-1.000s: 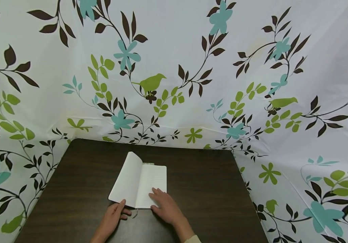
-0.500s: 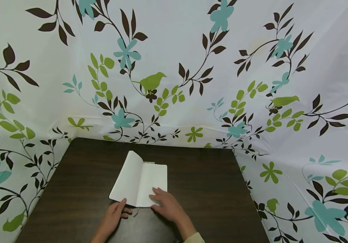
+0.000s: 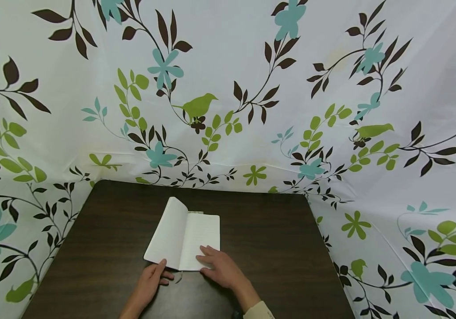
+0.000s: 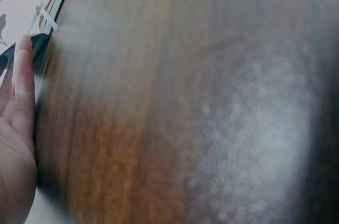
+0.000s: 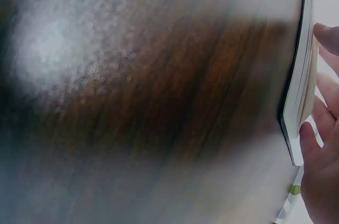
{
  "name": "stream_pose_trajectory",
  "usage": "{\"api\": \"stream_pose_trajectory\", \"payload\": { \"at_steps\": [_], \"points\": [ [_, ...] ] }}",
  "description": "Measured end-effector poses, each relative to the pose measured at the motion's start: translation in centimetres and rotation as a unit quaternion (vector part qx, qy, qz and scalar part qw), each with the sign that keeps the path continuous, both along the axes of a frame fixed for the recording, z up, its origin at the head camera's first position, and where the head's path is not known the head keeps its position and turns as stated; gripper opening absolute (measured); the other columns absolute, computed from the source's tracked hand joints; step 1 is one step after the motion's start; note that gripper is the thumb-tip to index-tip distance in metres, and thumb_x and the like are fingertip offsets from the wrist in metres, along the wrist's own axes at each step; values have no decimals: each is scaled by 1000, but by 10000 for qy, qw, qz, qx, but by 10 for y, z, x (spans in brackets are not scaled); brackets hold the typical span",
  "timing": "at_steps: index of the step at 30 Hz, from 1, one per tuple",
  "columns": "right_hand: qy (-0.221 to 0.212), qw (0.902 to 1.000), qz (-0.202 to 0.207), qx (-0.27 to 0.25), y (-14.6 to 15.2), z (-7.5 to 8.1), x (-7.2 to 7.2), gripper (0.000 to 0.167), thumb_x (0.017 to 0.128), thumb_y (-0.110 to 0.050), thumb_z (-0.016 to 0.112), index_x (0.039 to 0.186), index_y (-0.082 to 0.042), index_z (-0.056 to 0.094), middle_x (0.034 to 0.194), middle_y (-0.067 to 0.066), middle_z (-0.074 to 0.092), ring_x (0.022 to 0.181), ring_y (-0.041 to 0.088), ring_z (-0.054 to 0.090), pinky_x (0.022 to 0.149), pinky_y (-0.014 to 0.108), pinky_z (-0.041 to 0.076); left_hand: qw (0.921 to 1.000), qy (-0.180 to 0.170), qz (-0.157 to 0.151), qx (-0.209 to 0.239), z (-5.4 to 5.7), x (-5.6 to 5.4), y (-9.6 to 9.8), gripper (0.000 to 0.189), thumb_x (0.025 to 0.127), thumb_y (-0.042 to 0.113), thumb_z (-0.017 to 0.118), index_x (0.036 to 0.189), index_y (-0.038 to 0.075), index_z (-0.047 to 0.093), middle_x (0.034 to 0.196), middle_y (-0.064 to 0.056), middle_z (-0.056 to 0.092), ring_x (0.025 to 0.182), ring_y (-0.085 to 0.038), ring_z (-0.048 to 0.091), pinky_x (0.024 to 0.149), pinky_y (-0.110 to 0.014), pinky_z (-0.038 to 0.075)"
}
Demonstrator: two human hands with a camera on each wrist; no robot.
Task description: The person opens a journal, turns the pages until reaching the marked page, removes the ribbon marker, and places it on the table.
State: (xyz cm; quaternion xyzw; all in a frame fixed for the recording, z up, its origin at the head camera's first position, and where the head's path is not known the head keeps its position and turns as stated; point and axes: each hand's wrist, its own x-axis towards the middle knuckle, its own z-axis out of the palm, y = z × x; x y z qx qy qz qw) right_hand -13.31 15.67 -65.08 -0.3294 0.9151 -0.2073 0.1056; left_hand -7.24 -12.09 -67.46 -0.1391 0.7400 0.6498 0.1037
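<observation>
An open notebook (image 3: 202, 230) with a dark cover lies on the dark table, its left side raised and slanting. My left hand (image 3: 150, 281) pinches the lower edge of that left side, thumb on the page and fingers beneath. In the left wrist view the fingers (image 4: 22, 83) lie against the dark cover. My right hand (image 3: 223, 269) rests with spread fingers on the lower right page. The right wrist view shows the page block (image 5: 301, 75) edge-on beside the fingers. A thin ribbon bookmark (image 3: 179, 278) hangs from the notebook's bottom, between the hands.
The dark wood-grain table (image 3: 272, 248) extends around the notebook on all sides. Behind it and at both sides hangs a white cloth (image 3: 228, 57) printed with leaves, birds and flowers. A pale strip (image 3: 196, 212) shows at the notebook's top edge.
Both hands and the notebook hold nearly the same pose. The head view has shifted slightly, and a little more of the right sleeve shows.
</observation>
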Motion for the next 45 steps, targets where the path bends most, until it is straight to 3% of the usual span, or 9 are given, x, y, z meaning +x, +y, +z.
{"api": "stream_pose_trajectory", "payload": {
  "at_steps": [6,13,16,20,25,29,35,38,45],
  "points": [
    [116,9999,47,-2,0,0,2,43,110,-33,63,151,-22,65,166,1,52,154,24,49,123,45,46,10000,-23,-29,-44,-2,0,0,55,117,40,47,103,-8,69,89,-15,81,76,-21,76,70,-28,63],
    [1567,9850,282,669,1,2,7,31,109,-27,67,138,-25,74,152,-6,66,139,11,64,109,31,57,10000,-14,-44,-56,-2,0,0,55,117,41,47,102,-7,68,89,-15,81,76,-21,76,70,-28,63],
    [1783,9803,293,792,2,1,10,30,105,-23,72,135,-25,76,149,-8,67,136,8,65,107,28,58,10000,12,-50,-28,-1,0,1,54,117,40,48,101,-7,68,90,-16,81,75,-21,76,70,-28,63],
    [1327,9883,-81,743,3,0,11,31,104,-21,73,135,-25,75,152,-7,65,139,11,63,109,32,58,10000,4,-38,-21,-1,1,1,54,117,40,48,101,-8,68,89,-16,80,75,-22,75,70,-28,63],
    [998,9881,-1170,71,3,-7,12,56,94,-12,80,146,-24,64,170,8,43,148,30,52,111,44,57,9999,-79,-34,-65,-2,3,1,54,116,41,48,100,-7,68,88,-15,81,74,-22,76,70,-28,63],
    [1022,9696,-2050,-858,-3,-7,12,80,88,-3,84,158,-19,49,175,17,27,149,38,48,102,49,60,9998,-150,-40,-96,-4,4,0,54,116,42,48,101,-6,68,89,-14,81,74,-22,76,70,-28,62],
    [125,9328,-3024,-1958,-22,0,9,104,98,-28,82,174,-17,13,166,10,48,146,32,55,109,57,53,10000,-45,-60,-19,-4,1,-2,54,116,42,48,100,-6,67,90,-15,81,76,-23,76,70,-29,63],
    [-304,9265,-3017,-2227,-33,4,10,108,96,-27,83,174,-14,10,155,6,62,135,27,65,106,52,56,10000,11,-54,18,-3,0,-2,53,117,40,47,98,-6,67,90,-16,81,75,-23,76,70,-29,64],
    [-654,9583,-2179,-1731,-56,4,20,97,102,-37,73,174,-17,11,150,9,66,128,25,69,100,41,59,10000,27,46,57,-3,-2,-2,52,116,38,51,101,-8,70,89,-16,80,74,-22,76,69,-29,64]
  ]
}}
